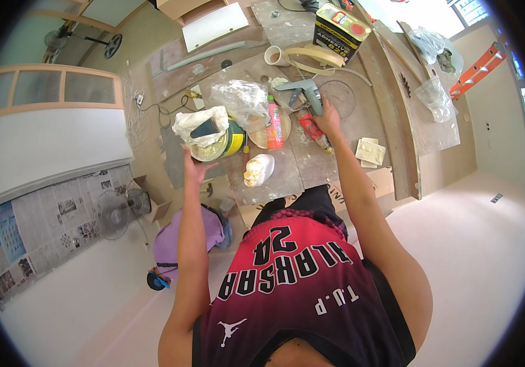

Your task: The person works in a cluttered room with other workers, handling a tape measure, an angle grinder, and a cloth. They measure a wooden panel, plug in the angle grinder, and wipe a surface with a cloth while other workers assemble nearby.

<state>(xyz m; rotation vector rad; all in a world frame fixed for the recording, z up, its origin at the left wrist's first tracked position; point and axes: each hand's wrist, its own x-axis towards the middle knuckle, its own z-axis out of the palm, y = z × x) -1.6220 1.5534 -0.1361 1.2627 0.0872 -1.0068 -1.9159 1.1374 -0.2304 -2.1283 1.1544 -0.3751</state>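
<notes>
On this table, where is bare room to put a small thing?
Bare: the tabletop between the white bundle and beige squares, and a patch right of the right hand. Crowded: around the pink bottle, clear bag and tin beside the left hand.

yellow and green tin (232, 142), white cloth (184, 125), pink bottle (275, 127), grey-green tool (307, 88)

Right of the right hand (330, 118), centre right of frame, bare tabletop (367, 115) leaves a pass above the tiles (370, 153); mid-frame, the bottle (275, 128) and tin (234, 139) block the straight way to the left hand (195, 170).
</notes>
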